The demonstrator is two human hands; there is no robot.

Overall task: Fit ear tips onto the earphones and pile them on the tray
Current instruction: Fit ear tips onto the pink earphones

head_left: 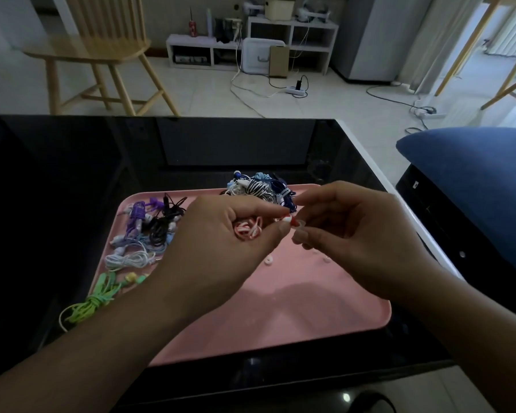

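Note:
My left hand (221, 239) holds a coiled red-and-white earphone cord (248, 229) in its palm and pinches the red earbud (291, 220) between thumb and forefinger. Facing it, my right hand (349, 231) pinches a small clear ear tip (301, 225) right against that earbud. Both hands hover over the pink tray (295, 308). On the tray's left lies a pile of purple, black and white earphones (149, 231). Another tangle of blue, white and striped earphones (259, 187) sits at the tray's far edge. Loose white ear tips (269, 259) lie on the tray under my hands.
A green earphone bundle (97, 298) hangs over the tray's left front corner onto the black glossy table (72, 180). A blue cushion (471, 174) lies right of the table. A wooden chair (102, 52) and cables stand on the floor beyond.

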